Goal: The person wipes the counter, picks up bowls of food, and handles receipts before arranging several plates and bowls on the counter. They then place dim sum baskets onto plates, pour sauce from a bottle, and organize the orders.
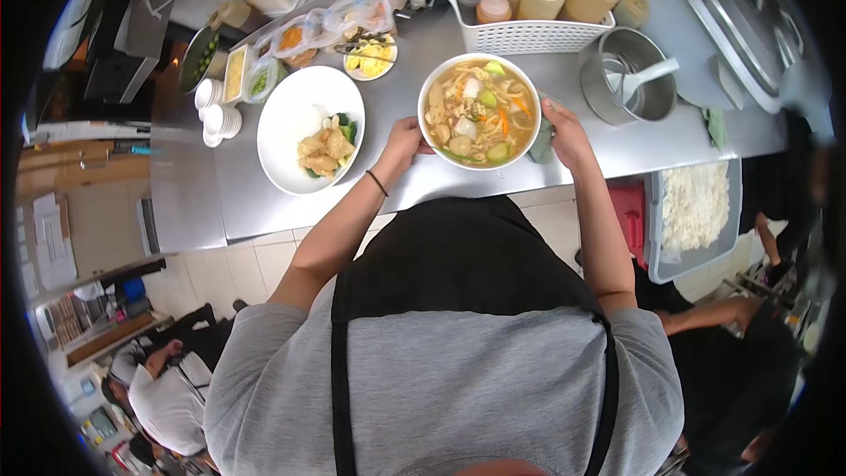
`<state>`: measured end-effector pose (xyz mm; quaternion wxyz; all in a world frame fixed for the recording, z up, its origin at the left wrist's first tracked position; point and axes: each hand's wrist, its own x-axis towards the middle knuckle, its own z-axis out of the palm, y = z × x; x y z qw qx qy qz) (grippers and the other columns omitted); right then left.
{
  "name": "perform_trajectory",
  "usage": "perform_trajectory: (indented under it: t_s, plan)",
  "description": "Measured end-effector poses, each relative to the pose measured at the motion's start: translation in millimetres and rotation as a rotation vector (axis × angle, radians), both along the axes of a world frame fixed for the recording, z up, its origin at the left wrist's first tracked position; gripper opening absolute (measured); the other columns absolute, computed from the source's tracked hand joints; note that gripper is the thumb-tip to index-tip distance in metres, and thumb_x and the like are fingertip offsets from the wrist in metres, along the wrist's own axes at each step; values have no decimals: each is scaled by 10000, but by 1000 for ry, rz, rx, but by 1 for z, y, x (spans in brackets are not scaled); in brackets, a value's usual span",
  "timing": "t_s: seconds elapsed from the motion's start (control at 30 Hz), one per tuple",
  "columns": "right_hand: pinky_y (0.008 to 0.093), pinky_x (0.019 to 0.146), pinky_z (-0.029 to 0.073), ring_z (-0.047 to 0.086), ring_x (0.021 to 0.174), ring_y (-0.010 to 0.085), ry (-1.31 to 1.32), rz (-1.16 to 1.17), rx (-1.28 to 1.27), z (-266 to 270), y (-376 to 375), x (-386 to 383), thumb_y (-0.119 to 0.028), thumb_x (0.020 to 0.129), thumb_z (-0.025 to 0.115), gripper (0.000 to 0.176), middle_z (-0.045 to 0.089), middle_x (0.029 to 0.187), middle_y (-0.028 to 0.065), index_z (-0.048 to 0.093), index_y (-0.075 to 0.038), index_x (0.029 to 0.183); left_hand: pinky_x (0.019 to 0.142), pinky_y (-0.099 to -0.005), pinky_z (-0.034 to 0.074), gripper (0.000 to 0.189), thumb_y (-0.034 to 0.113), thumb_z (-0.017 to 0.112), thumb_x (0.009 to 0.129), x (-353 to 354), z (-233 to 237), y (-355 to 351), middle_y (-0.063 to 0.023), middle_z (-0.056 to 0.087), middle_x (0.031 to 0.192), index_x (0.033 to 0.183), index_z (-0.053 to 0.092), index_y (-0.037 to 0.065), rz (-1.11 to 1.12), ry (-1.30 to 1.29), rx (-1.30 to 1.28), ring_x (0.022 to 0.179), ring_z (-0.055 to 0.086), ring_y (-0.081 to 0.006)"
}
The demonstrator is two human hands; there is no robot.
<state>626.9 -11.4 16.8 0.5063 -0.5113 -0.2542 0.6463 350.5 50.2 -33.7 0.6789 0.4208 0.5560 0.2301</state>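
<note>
A white bowl of soup, full of brown broth with meat, carrot strips and green vegetable pieces, is between my two hands at the front of the steel counter. My left hand grips its left side, fingers tucked under the rim. On the opposite side, my right hand holds the bowl's edge, thumb near the rim. A folded green cloth shows between the bowl and my right hand. To the left sits a larger white plate with rice, pale sauced pieces and green vegetables.
Behind the bowl stands a white basket of sauce bottles. A steel pot with a white ladle is at right. Stacked small cups and a bowl of yellow food lie left. Below right is a grey tub; people stand behind.
</note>
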Motion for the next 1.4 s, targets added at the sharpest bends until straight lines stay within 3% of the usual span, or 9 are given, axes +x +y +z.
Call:
perform_trajectory:
  t_s: [0.33, 0.4, 0.5, 0.63, 0.7, 1.03, 1.23, 1.33, 1.4]
  plan:
    - [263, 855, 377, 509, 990, 159, -87, 129, -83, 9, 63, -50, -243, 883, 445, 337, 554, 1086, 106, 519, -8, 1114, 641, -251, 504, 182, 115, 465, 849, -36, 18, -46, -52, 606, 828, 982, 536, 14, 518, -188, -24, 700, 588, -115]
    - [271, 826, 393, 532, 952, 175, -722, 286, 256, -34, 93, -47, -241, 873, 466, 305, 582, 1029, 113, 546, -28, 1077, 653, -247, 495, 173, 112, 476, 843, -44, 13, -48, -49, 607, 838, 978, 532, 21, 560, -196, -22, 705, 590, -117]
    - [272, 793, 409, 552, 906, 191, -745, 211, 535, -23, 115, -63, -198, 858, 495, 240, 605, 962, 96, 580, -52, 1027, 651, -242, 489, 172, 103, 482, 838, -49, 7, -50, -55, 607, 858, 982, 527, 20, 600, -222, 2, 725, 594, -122]
    - [271, 759, 422, 562, 844, 188, -606, 234, 605, -14, 129, -79, -142, 830, 539, 173, 622, 891, 70, 619, -55, 955, 646, -237, 487, 165, 85, 483, 836, -48, 14, -51, -62, 604, 873, 979, 527, 14, 623, -219, -14, 749, 590, -123]
    - [262, 744, 417, 546, 813, 173, -667, 354, 778, -20, 132, -69, -110, 809, 564, 151, 606, 873, 64, 629, -48, 931, 651, -241, 489, 168, 81, 481, 839, -46, 14, -53, -66, 602, 881, 985, 524, 10, 604, -222, -22, 756, 589, -125]
    - [240, 723, 395, 507, 796, 136, -622, 142, 567, -11, 13, -59, -88, 819, 548, 170, 557, 843, 47, 627, -35, 960, 728, -263, 491, 251, 63, 445, 859, -55, 11, -52, -109, 573, 976, 1092, 452, -30, 478, -310, -41, 823, 582, -167]
    - [234, 764, 390, 501, 817, 93, -209, 220, 295, -14, -61, -101, -145, 866, 498, 220, 562, 872, 19, 601, -1, 997, 820, -301, 442, 373, 63, 461, 838, -74, 11, -52, -114, 515, 1095, 1187, 388, -46, 346, -353, -50, 980, 517, -192]
    - [240, 732, 403, 497, 833, 81, -322, 71, 20, -18, -69, -75, -226, 836, 555, 246, 591, 897, 46, 628, -34, 971, 893, -319, 373, 457, 86, 491, 819, -85, 21, -54, -113, 441, 1208, 1235, 352, -41, 289, -338, -25, 1111, 423, -193]
    - [335, 826, 399, 507, 977, 180, -707, 21, -89, -1, -65, -39, -341, 813, 567, 399, 555, 1065, 129, 576, -28, 1061, 911, -325, 348, 495, 87, 498, 814, -80, 44, -64, -123, 410, 1245, 1264, 330, -28, 316, -245, 55, 1124, 402, -188]
